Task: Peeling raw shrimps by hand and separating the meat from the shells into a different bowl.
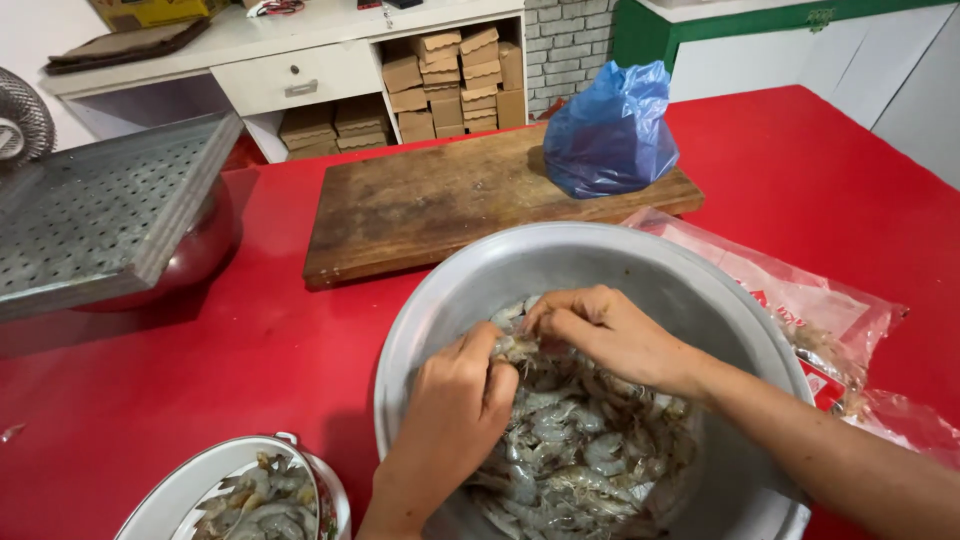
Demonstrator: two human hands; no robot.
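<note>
Head view: both hands work in the big metal basin (690, 290) near the red table's (250, 340) front edge. Left hand (450, 410) and right hand (600, 330) pinch one shrimp (515, 347) together; most of the pile (590, 450) remains, few lie in the small white bowl (180, 490) at the front left.

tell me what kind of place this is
Probably a home or small food-prep kitchen: both hands, left hand and right hand, work raw shrimp in a metal basin on a red table, beside a wooden cutting board.
</note>
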